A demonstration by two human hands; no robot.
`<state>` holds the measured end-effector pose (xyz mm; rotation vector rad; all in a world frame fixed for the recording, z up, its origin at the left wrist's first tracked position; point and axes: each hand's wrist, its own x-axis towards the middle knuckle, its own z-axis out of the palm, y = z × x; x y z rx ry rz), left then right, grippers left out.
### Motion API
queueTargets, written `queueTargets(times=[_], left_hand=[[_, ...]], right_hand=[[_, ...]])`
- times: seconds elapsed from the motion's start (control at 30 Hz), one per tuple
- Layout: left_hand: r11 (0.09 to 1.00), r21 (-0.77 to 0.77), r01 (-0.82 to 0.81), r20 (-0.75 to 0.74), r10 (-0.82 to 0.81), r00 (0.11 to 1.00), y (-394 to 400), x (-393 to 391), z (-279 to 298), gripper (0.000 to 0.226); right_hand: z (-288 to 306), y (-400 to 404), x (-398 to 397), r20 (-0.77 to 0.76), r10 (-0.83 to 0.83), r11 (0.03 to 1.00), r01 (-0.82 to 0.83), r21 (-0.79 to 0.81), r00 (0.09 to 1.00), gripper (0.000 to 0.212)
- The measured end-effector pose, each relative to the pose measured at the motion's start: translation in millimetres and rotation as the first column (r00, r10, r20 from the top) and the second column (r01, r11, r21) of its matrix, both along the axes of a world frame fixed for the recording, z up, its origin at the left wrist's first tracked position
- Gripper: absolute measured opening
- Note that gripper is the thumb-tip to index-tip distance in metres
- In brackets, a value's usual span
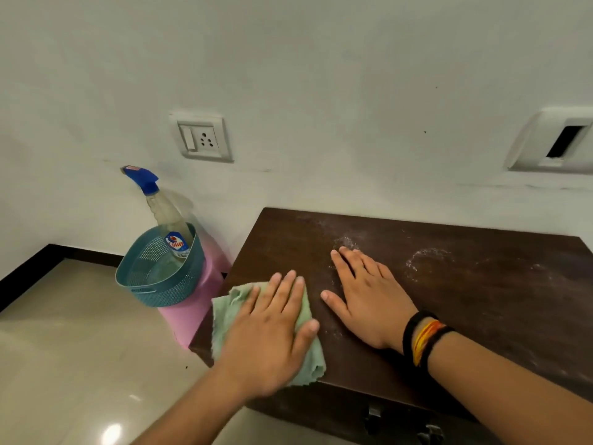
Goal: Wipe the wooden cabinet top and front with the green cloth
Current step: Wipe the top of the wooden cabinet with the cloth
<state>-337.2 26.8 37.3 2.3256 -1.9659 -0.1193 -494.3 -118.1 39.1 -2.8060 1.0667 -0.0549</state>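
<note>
The dark wooden cabinet top stands against the white wall, with white dusty marks near its middle and back. A light green cloth lies crumpled at the top's front left corner, partly hanging over the left edge. My left hand lies flat on the cloth, fingers together, pressing it down. My right hand rests palm down on the bare wood just right of the cloth, fingers spread, holding nothing. Only a strip of the cabinet front shows, with metal latches at the bottom.
Left of the cabinet, a teal perforated basket sits on a pink stool and holds a spray bottle with a blue trigger. A wall socket is above. Beige floor tiles stretch to the left.
</note>
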Motion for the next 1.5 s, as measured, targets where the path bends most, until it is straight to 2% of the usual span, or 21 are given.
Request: queueTargets(times=[0.07, 0.13, 0.2, 0.23, 0.33, 0.43, 0.53, 0.6, 0.67, 0.7, 0.77, 0.83, 0.87, 0.93, 1.0, 1.1, 1.17, 1.23, 1.33, 1.4, 1.5], left_hand=[[1.000, -0.021, 0.006, -0.044, -0.007, 0.999, -36, 20, 1, 0.069], [0.989, -0.015, -0.147, -0.064, 0.146, 0.987, -44, 56, 7, 0.068], [0.966, -0.036, -0.255, -0.042, 0.254, 0.966, -16, 50, 1, 0.074], [0.972, -0.056, -0.229, -0.032, 0.228, 0.973, -4, 28, 2, 0.076], [0.997, -0.040, 0.062, -0.009, -0.062, 0.998, -31, -9, 0, 0.065], [0.999, -0.027, -0.033, -0.033, 0.032, 0.999, -84, 35, 7, 0.061], [0.983, -0.050, -0.177, 0.029, 0.179, 0.983, -45, 42, -1, 0.063], [0.992, -0.074, -0.100, 0.031, 0.102, 0.994, -21, 1, -1, 0.064], [0.998, -0.052, 0.045, 0.008, -0.044, 0.999, -42, -9, -3, 0.062], [0.998, -0.037, 0.053, -0.016, -0.054, 0.998, -60, -1, -2, 0.061], [0.999, -0.018, -0.041, -0.035, 0.040, 0.999, -82, 34, 4, 0.060], [0.981, -0.007, -0.192, 0.001, 0.192, 0.981, -59, 46, 4, 0.063], [0.981, -0.005, -0.194, 0.017, 0.194, 0.981, -40, 36, 1, 0.066], [0.999, 0.002, -0.035, 0.024, 0.035, 0.999, -23, -5, 1, 0.072], [0.996, -0.025, 0.091, 0.022, -0.090, 0.996, -52, -4, 0, 0.067], [0.994, 0.005, -0.106, -0.027, 0.106, 0.994, -88, 52, 9, 0.060], [0.977, -0.010, -0.211, -0.004, 0.211, 0.977, -61, 61, 2, 0.062], [0.990, -0.036, -0.138, 0.028, 0.139, 0.990, -35, 28, -2, 0.063], [0.998, -0.050, 0.028, 0.009, -0.027, 1.000, -73, 22, 1, 0.058], [0.999, -0.016, -0.043, -0.038, 0.043, 0.998, -109, 54, 6, 0.059], [0.974, -0.026, -0.227, -0.013, 0.226, 0.974, -86, 68, -2, 0.060]], right_hand=[[0, 0, 1, -0.003, 0.006, 1.000, -0.006, -0.005, 1.000, 0.078], [2, 0, 0, -0.005, 0.007, 1.000, -0.007, 0.016, 1.000, 0.079], [1, 1, 0, -0.009, 0.006, 1.000, -0.005, 0.026, 1.000, 0.079], [0, 1, 0, -0.006, -0.001, 1.000, 0.001, 0.019, 1.000, 0.079], [-1, 0, 1, -0.007, 0.006, 1.000, -0.006, 0.000, 1.000, 0.071], [0, -1, 0, 0.015, 0.005, 1.000, -0.005, 0.011, 1.000, 0.067], [0, 0, -1, 0.011, 0.013, 1.000, -0.013, 0.017, 1.000, 0.067], [-1, -1, -1, 0.007, 0.010, 1.000, -0.010, 0.002, 1.000, 0.066], [-1, -2, 0, 0.003, 0.023, 1.000, -0.023, 0.005, 1.000, 0.066], [-2, -3, 0, 0.005, 0.028, 1.000, -0.028, 0.008, 1.000, 0.066], [-2, -4, -1, 0.018, 0.016, 1.000, -0.016, 0.010, 1.000, 0.066], [-3, -2, -2, 0.021, 0.004, 1.000, -0.005, 0.013, 1.000, 0.068], [-4, -1, -2, 0.018, -0.006, 1.000, 0.006, 0.009, 1.000, 0.070], [-4, -1, -1, 0.009, -0.032, 0.999, 0.032, -0.001, 0.999, 0.074], [-4, -2, 2, 0.003, -0.027, 1.000, 0.027, -0.005, 1.000, 0.082], [-4, -2, 1, -0.006, -0.025, 1.000, 0.025, 0.007, 1.000, 0.074], [-2, 0, 0, -0.020, -0.019, 1.000, 0.019, 0.017, 1.000, 0.069], [-1, 0, 0, -0.034, -0.027, 1.000, 0.027, 0.006, 0.999, 0.069], [-1, -1, 3, -0.047, -0.014, 1.000, 0.014, 0.004, 0.999, 0.068], [-1, -2, 1, -0.046, -0.014, 1.000, 0.015, 0.012, 0.999, 0.067], [0, 0, 0, -0.067, 0.014, 1.000, -0.012, 0.023, 0.998, 0.069]])
